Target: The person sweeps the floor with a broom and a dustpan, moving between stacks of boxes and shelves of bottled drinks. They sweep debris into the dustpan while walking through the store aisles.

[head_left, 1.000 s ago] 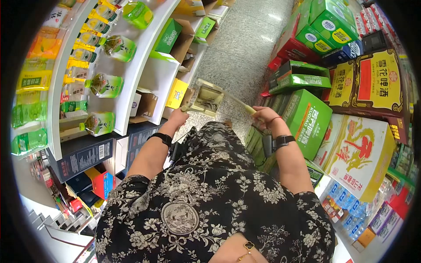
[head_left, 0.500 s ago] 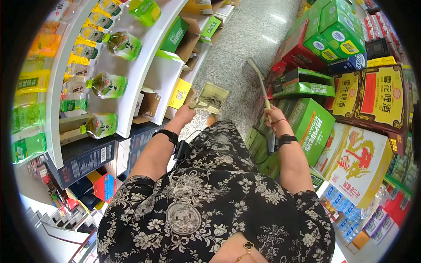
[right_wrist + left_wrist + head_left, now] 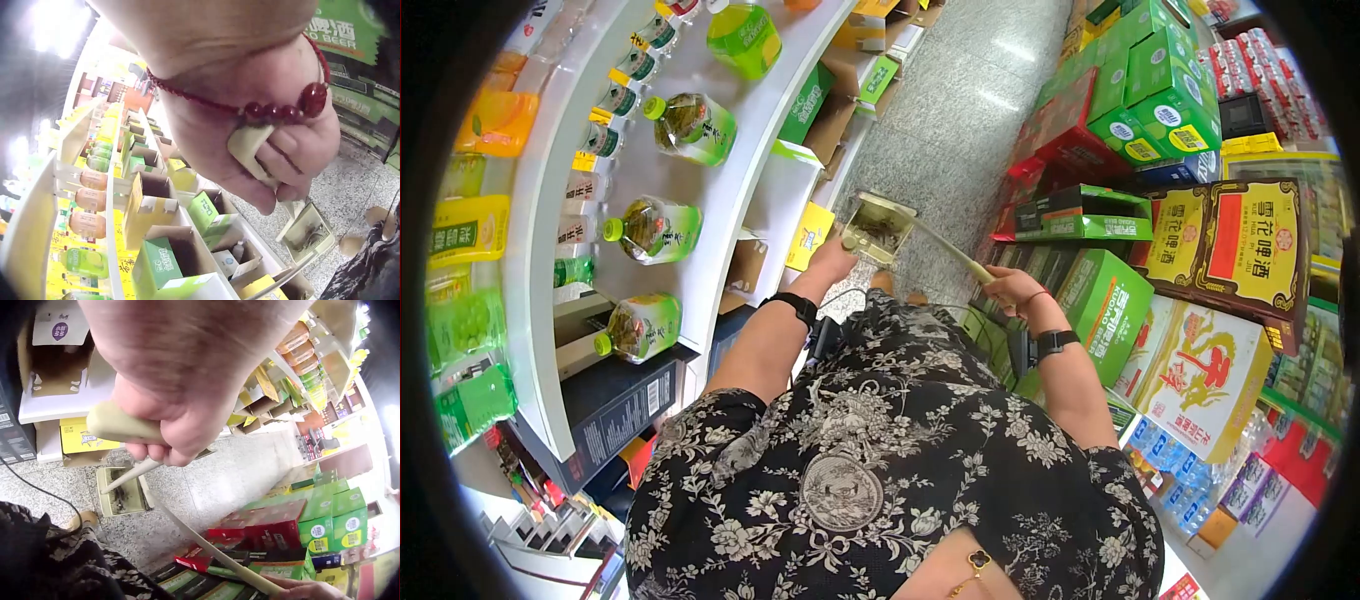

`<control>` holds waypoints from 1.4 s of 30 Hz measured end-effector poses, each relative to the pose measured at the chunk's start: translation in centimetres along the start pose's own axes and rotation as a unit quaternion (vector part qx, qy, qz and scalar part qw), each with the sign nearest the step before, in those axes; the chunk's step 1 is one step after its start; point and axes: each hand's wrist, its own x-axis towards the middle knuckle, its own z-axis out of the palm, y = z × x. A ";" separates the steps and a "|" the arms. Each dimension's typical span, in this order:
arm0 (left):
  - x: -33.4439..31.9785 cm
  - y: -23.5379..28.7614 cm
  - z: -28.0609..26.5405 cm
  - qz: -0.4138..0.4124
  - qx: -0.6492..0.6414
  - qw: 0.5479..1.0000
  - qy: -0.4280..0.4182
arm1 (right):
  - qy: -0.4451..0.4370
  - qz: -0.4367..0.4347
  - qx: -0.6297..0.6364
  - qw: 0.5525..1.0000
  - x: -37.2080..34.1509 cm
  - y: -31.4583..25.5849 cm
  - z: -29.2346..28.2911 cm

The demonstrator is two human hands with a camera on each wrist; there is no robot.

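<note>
My left hand [image 3: 831, 262] grips the end of a pale dustpan handle [image 3: 122, 425], fingers curled round it. The dustpan [image 3: 878, 228] stands low by the floor in front of my feet, with dark debris inside. My right hand [image 3: 1012, 289] holds a long pale handle [image 3: 955, 252] that slants down to the dustpan's right edge; its lower end is hard to make out. In the right wrist view my right hand [image 3: 269, 150] wraps round that handle, and the dustpan [image 3: 306, 234] shows below it.
On the left, a white shelf [image 3: 740, 120] holds green-labelled bottles [image 3: 662, 228] and open cartons. Stacked beer boxes [image 3: 1100, 305] line the right side. Between them runs a speckled floor [image 3: 960, 90]. A black cable [image 3: 44, 494] hangs near my clothing.
The right-hand handle first swung away up the aisle, then came back to the dustpan's edge. Shelves and boxes have shifted in view; both hands keep their grips.
</note>
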 end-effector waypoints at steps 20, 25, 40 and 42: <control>2.8 -0.2 -3.3 -0.024 0.028 0.999 -0.037 | 0.160 -0.004 0.151 0.975 6.4 -2.9 -5.4; 5.0 1.7 -3.2 -0.053 0.027 0.998 -0.030 | 0.096 0.012 0.078 0.992 7.0 -6.2 -8.2; 10.3 9.8 -3.1 -0.092 -0.039 0.995 -0.024 | -0.012 -0.021 0.046 0.999 5.6 -14.6 -18.6; 10.5 10.1 -3.0 -0.099 -0.060 0.993 -0.022 | 0.007 -0.029 0.021 0.999 6.5 -15.9 -20.1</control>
